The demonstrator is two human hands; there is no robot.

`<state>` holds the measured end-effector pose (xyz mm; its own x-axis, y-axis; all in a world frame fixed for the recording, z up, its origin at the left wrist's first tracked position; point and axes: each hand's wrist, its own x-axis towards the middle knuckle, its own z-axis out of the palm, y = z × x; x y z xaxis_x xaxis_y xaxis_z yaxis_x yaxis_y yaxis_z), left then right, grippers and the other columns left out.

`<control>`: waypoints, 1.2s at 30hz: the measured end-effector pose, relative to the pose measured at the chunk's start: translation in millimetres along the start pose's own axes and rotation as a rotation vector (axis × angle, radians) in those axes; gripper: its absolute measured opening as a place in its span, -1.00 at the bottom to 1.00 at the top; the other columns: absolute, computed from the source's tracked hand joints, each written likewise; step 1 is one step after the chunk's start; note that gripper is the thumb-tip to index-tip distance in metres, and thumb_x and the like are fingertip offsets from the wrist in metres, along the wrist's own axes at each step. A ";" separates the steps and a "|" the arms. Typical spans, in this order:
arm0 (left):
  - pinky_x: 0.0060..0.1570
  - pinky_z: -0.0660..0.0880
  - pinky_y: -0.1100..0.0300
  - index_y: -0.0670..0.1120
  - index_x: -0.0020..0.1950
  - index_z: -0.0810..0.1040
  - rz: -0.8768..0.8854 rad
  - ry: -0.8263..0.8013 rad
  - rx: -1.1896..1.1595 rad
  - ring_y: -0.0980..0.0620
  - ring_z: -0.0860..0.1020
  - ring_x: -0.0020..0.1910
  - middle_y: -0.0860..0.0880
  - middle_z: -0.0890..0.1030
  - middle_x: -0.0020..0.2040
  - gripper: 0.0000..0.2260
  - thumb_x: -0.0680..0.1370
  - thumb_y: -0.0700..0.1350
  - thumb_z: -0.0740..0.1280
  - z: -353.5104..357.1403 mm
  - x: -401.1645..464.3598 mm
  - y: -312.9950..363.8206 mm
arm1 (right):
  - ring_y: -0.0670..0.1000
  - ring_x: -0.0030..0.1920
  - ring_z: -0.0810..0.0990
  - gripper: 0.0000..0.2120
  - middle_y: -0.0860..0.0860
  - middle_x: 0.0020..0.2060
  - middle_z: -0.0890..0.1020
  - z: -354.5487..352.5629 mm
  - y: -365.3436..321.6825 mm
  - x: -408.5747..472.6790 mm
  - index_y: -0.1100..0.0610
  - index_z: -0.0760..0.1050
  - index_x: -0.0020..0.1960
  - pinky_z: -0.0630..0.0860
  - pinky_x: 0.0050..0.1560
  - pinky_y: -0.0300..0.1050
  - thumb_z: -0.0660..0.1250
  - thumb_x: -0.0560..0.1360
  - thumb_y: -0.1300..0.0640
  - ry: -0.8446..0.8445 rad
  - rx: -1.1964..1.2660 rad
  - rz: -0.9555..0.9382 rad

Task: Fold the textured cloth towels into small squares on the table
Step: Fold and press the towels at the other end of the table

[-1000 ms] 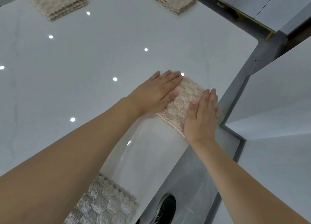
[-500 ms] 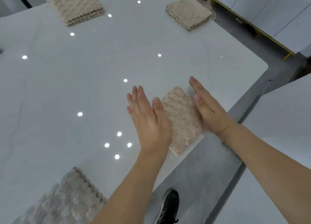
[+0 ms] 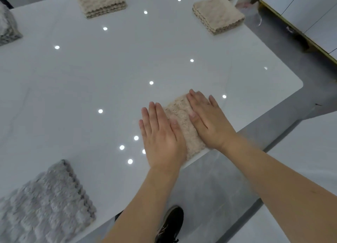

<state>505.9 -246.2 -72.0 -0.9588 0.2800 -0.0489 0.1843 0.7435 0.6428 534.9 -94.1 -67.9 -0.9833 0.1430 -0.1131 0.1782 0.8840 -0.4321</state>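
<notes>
Our left hand (image 3: 162,135) and right hand (image 3: 207,120) lie flat, fingers straight, each grip wide, pressing the folded beige towel (image 3: 182,122) at the worktop's (image 3: 109,69) five-o'clock edge.

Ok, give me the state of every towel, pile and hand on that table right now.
beige towel: folded small, flat at the table edge, both hands on it
left hand: flat, fingers straight, pressing the towel's left side
right hand: flat, pressing the right side
far left beige stack: folded, stacked
far right beige stack: folded, stacked
near grey towels: lying flat, untouched
</notes>
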 end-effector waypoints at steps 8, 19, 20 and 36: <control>0.54 -0.24 0.03 -0.16 0.61 -0.09 0.090 -0.121 0.380 -0.02 -0.17 0.59 -0.10 -0.09 0.62 -0.40 0.63 0.12 -0.22 -35.6 13.6 -22.7 | -0.04 0.56 -0.14 -0.33 -0.01 0.58 -0.03 -9.4 20.8 -10.4 0.12 -0.03 0.59 -0.20 0.54 -0.01 -0.32 0.58 -0.18 -0.006 -0.186 0.079; 0.54 -0.23 0.02 -0.19 0.60 -0.06 0.341 -0.133 0.377 -0.07 -0.16 0.59 -0.13 -0.09 0.62 -0.45 0.67 0.04 -0.10 2.7 106.6 60.2 | -0.01 0.56 -0.08 -0.45 0.05 0.57 0.02 -45.3 68.7 20.1 0.17 0.00 0.57 -0.18 0.53 -0.10 -0.09 0.65 -0.04 0.124 -0.087 0.195; 0.54 -0.23 0.02 -0.19 0.60 -0.06 0.350 -0.142 0.378 -0.07 -0.16 0.59 -0.13 -0.09 0.62 -0.45 0.67 0.04 -0.09 9.9 112.9 66.9 | -0.02 0.56 -0.09 -0.46 0.05 0.57 0.01 -48.4 74.8 22.9 0.17 0.00 0.58 -0.18 0.53 -0.10 -0.07 0.66 -0.02 0.136 -0.072 0.222; 0.53 -0.27 0.04 -0.17 0.60 -0.11 0.316 -0.214 0.453 -0.06 -0.21 0.58 -0.10 -0.13 0.62 -0.44 0.67 0.05 -0.09 88.8 136.0 169.1 | -0.05 0.56 -0.14 -0.46 0.04 0.58 -0.03 -119.3 181.7 32.7 0.18 -0.03 0.58 -0.22 0.53 -0.10 -0.02 0.66 0.03 0.159 0.044 0.265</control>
<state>425.9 -28.5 -37.9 -0.7860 0.6114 -0.0914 0.5731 0.7762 0.2629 530.5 124.3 -43.4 -0.8953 0.4368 -0.0874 0.4274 0.7872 -0.4446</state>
